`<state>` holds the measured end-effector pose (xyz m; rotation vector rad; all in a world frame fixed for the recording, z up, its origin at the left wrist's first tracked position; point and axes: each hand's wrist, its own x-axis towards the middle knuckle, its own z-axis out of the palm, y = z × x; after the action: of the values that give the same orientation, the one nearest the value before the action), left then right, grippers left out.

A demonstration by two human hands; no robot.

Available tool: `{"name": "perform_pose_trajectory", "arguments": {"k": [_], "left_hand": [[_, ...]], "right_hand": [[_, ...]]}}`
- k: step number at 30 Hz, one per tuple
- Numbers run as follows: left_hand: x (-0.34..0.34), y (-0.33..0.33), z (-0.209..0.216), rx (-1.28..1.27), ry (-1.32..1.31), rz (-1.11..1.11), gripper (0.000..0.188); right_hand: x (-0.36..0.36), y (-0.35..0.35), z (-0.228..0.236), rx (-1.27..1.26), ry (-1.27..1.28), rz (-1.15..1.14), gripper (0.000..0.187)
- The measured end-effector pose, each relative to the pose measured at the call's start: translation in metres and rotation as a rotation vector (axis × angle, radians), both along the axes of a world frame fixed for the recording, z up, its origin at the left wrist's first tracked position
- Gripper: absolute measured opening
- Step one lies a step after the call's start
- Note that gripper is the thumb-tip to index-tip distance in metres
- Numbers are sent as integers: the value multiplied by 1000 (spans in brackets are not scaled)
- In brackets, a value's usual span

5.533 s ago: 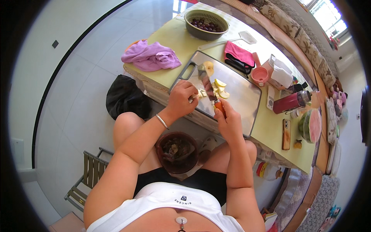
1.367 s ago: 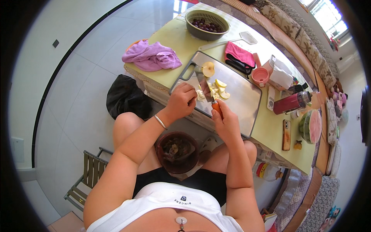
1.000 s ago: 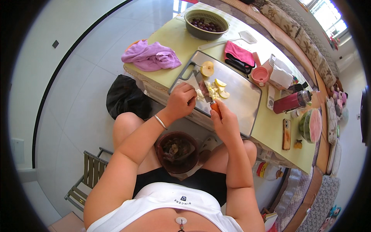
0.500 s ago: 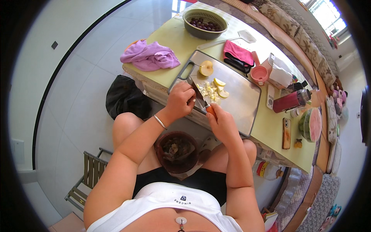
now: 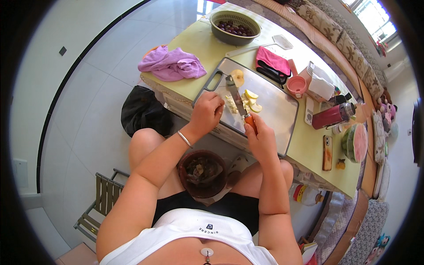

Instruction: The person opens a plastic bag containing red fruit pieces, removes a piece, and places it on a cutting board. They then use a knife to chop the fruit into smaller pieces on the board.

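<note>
My right hand (image 5: 261,138) is wrapped round the orange handle of a kitchen knife (image 5: 236,93), whose blade slants up and left over the cutting board (image 5: 274,115). Beside the blade lie small diced bits of pale fruit (image 5: 231,105) and several thicker slices (image 5: 252,100). A halved yellow-skinned fruit (image 5: 238,76), apple or pear, rests cut side up near the board's far end, partly covered by the blade tip. My left hand (image 5: 206,110) is closed with curled fingers at the board's near left edge; whatever is inside them is hidden.
Past the board stands a colander of dark round fruit (image 5: 235,29). A purple cloth (image 5: 172,64) lies left; a pink cloth (image 5: 271,62), bottle (image 5: 331,115), phone (image 5: 327,152) and cut watermelon (image 5: 354,143) are right. Below, between my knees, is a brown bin (image 5: 202,173).
The knife has lifted and shifted right, away from my left fingers, its blade now over the diced fruit and overlapping the half. My left hand has barely moved.
</note>
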<state>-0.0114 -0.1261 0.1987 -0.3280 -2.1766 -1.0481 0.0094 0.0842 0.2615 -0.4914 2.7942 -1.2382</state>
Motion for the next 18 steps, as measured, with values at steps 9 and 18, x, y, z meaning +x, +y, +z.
{"name": "perform_pose_trajectory", "arguments": {"k": [9, 18], "left_hand": [[-4, -1, 1, 87, -72, 46, 19], [-6, 2, 1, 114, -95, 126, 24]], "right_hand": [[0, 1, 2, 42, -15, 16, 39], [3, -1, 6, -547, -340, 12, 32]]}}
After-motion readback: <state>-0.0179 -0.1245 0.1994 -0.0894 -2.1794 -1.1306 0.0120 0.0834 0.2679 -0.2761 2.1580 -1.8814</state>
